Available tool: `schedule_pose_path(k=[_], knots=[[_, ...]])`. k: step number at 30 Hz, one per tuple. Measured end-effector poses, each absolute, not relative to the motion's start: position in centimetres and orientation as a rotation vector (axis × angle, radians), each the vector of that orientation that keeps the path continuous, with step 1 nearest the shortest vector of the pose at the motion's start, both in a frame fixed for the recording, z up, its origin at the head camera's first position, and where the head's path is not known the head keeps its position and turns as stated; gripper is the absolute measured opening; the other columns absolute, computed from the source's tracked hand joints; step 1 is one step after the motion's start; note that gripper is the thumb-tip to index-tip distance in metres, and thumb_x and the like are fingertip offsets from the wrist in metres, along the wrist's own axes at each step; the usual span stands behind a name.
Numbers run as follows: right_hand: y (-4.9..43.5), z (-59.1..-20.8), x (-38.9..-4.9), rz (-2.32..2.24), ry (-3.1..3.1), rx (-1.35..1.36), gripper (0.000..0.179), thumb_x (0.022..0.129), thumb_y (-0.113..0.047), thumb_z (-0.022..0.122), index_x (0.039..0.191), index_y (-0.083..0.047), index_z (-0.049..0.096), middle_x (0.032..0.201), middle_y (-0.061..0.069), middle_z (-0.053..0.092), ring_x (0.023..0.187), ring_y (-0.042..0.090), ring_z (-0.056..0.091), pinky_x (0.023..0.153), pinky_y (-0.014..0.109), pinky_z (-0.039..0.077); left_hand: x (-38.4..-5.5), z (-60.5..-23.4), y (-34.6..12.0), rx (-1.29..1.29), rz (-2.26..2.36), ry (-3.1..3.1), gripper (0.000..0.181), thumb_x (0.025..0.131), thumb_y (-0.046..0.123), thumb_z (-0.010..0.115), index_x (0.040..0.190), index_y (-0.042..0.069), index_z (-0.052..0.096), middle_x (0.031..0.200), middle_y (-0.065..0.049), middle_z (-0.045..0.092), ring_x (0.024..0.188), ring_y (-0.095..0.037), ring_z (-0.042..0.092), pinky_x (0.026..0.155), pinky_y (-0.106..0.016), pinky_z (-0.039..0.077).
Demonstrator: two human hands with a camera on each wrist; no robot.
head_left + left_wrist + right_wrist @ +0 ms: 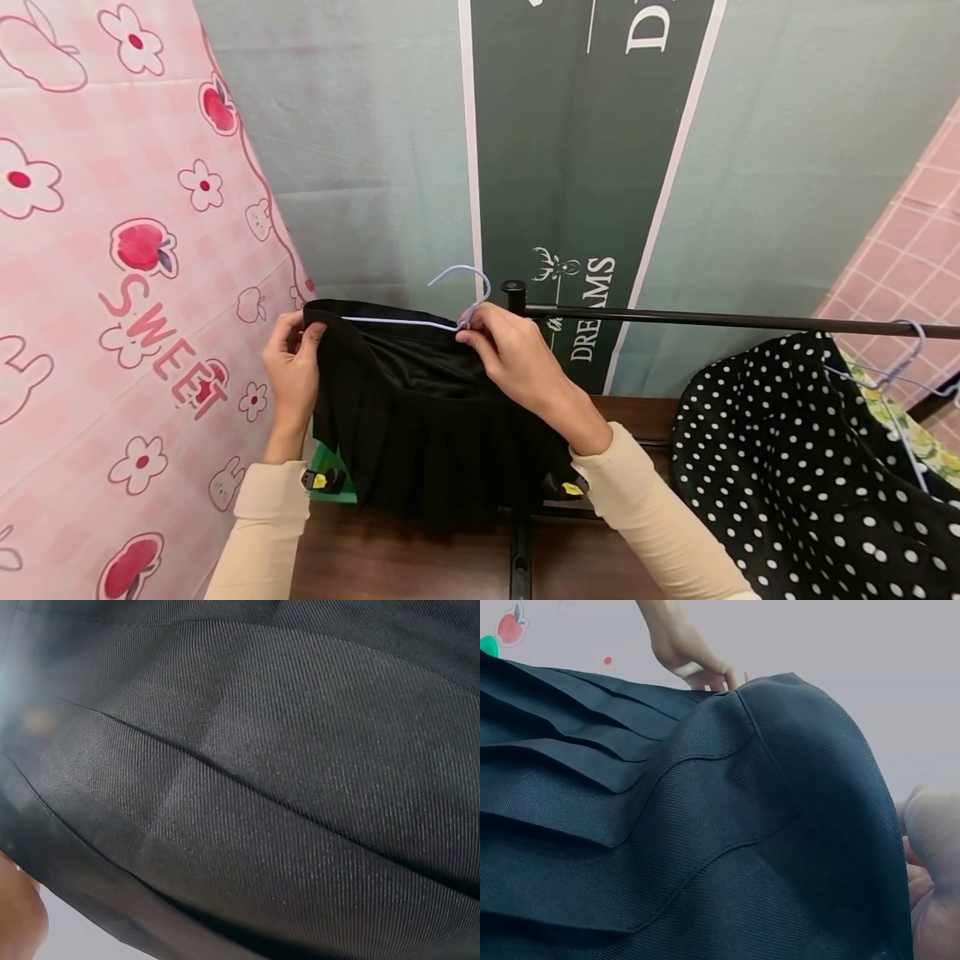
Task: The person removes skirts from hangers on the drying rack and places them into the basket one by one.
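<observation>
A black pleated skirt (431,450) hangs between both hands in the head view, its waistband held up. At the waistband's left end, my left hand (292,367) pinches the cloth between thumb and fingers. A light purple hanger (397,322) lies along the inside of the waistband, with its hook rising above. My right hand (521,354) grips the hanger at the base of the hook. Pleated cloth (262,765) nearly fills the left wrist view. In the right wrist view, the skirt (697,787) hides part of both hands.
To the right runs a black rail (712,318), its capped end close to my right hand. A black polka-dot garment (757,433) hangs there beside another purple hanger (917,337). Behind the skirt, something green (330,493) shows low down. A pink printed cloth (135,333) covers the left side.
</observation>
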State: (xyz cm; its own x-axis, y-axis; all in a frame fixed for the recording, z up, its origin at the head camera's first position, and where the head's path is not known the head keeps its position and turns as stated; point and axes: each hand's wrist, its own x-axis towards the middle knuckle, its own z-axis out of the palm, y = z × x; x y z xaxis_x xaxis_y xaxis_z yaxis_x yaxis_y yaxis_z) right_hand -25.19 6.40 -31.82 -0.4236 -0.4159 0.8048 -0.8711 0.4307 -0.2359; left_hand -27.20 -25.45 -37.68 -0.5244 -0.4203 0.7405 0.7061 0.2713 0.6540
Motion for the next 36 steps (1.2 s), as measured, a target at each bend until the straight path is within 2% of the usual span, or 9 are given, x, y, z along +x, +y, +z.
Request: schedule_pose_path(k=[6, 15, 27, 36], knots=[[5.9, -31.9, -25.0, 0.871, -2.013, 1.082, 0.01, 0.1, -0.011, 0.076, 0.1, -0.006, 0.066, 0.092, 0.002, 0.069, 0.075, 0.012, 0.06, 0.071, 0.03, 0.052, -26.9, -37.6, -25.8, -0.248, -1.442, -1.558, 0.017, 0.096, -0.006, 0.072, 0.109, -0.018, 0.069, 0.095, 0.012, 0.067, 0.083, -0.004, 0.06, 0.075, -0.017, 0.047], [5.0, -31.9, -24.9, 0.898, -2.001, 1.119, 0.011, 0.101, -0.011, 0.075, 0.096, -0.007, 0.066, 0.104, 0.006, 0.074, 0.087, 0.015, 0.07, 0.074, 0.029, 0.056, -26.7, -37.5, -26.4, -0.222, -1.411, -1.534, 0.019, 0.096, -0.005, 0.073, 0.108, -0.019, 0.069, 0.096, 0.014, 0.069, 0.085, -0.003, 0.062, 0.078, -0.017, 0.048], [3.9, -32.2, -25.6, 0.9, -1.993, 1.14, 0.011, 0.1, -0.012, 0.075, 0.098, -0.006, 0.066, 0.105, 0.006, 0.075, 0.083, 0.014, 0.067, 0.072, 0.028, 0.053, -26.4, -37.3, -27.6, -0.177, -1.387, -1.538, 0.022, 0.097, 0.0, 0.074, 0.109, -0.017, 0.07, 0.092, 0.014, 0.066, 0.082, -0.002, 0.061, 0.077, -0.017, 0.047], [3.2, -32.1, -26.4, 0.892, -1.98, 1.145, 0.01, 0.099, -0.01, 0.077, 0.099, -0.006, 0.067, 0.105, 0.006, 0.076, 0.082, 0.015, 0.067, 0.073, 0.029, 0.054, -26.6, -37.2, -28.2, -0.144, -1.381, -1.5, 0.024, 0.095, -0.002, 0.074, 0.11, -0.02, 0.068, 0.092, 0.015, 0.066, 0.08, 0.0, 0.059, 0.075, -0.017, 0.045]])
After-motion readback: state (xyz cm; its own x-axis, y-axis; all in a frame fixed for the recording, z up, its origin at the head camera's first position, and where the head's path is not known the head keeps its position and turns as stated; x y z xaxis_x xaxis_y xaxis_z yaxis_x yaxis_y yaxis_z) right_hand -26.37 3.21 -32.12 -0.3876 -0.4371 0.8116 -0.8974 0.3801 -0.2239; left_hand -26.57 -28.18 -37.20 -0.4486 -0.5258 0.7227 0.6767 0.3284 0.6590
